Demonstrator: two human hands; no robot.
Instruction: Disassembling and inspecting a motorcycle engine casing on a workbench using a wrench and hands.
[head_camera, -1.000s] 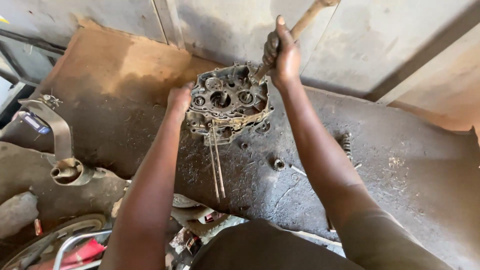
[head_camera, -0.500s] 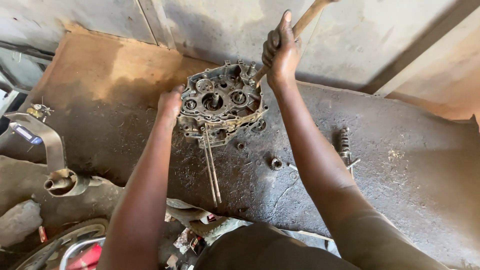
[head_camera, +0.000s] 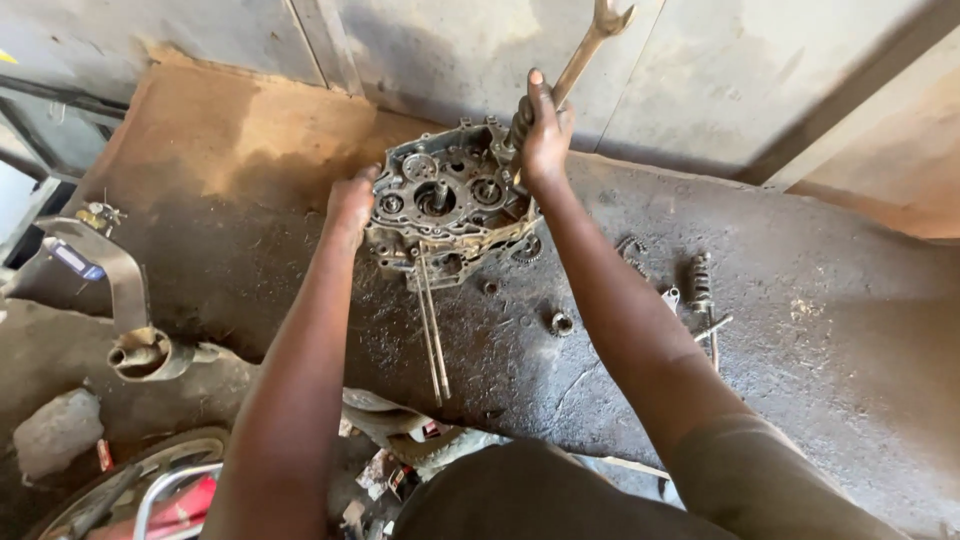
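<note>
Right hand (head_camera: 543, 140) was closed in a fist around the shank of a long, dull grey metal spanner (head_camera: 585, 50), whose open jaw end rose up and to the right, above the knuckles, against a pale concrete wall (head_camera: 760, 70). The spanner's lower end was hidden behind the fist, so where it met the engine part could not be told.

Left hand (head_camera: 352, 203) was pressed against the left edge of a grimy, grey cast-metal engine crankcase half (head_camera: 445, 205), its fingers curled onto the casting's rim. This crankcase lay open face up on a dark, oil-stained slab of floor (head_camera: 800, 380), close to the wall, between the two hands. Round bearing holes and small gears showed inside it. Two thin steel rods (head_camera: 433, 335) ran from its lower edge towards the viewer, lying side by side.

A small round metal ring (head_camera: 561, 323) lay on the slab just below and right of the crankcase. Further right, well apart, lay a short coiled spring and a few loose bolts (head_camera: 700, 290). At the far left sat a bent grey exhaust pipe (head_camera: 125, 310), with a rough stone (head_camera: 55, 430) below it.
</note>
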